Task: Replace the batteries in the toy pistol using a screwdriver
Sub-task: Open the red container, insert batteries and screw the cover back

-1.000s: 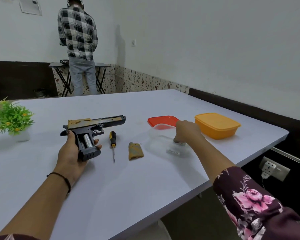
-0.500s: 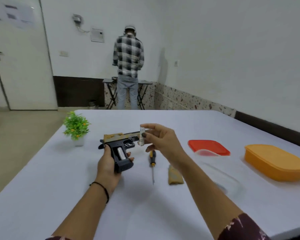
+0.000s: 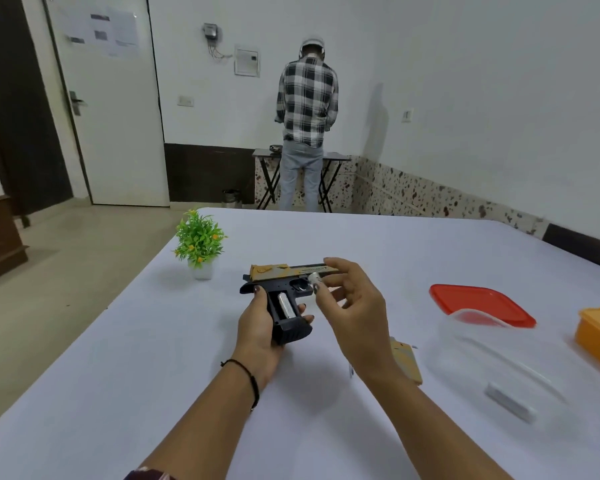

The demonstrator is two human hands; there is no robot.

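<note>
Left hand [image 3: 260,327] grips toy pistol [image 3: 284,289] by handle over table [image 3: 153,375], open compartment turned up, so slot stays reachable. Seated battery [image 3: 284,304] lies in handle. Right hand [image 3: 354,306] pinches second battery [image 3: 314,278] between thumb and fingertip, just beside trigger guard, other fingers spread. Cover [image 3: 406,362] lies on table near right wrist, judged set aside for refitting. Screwdriver mostly hidden by forearm.

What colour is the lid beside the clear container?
The lid is red, seen in the head view.
</note>
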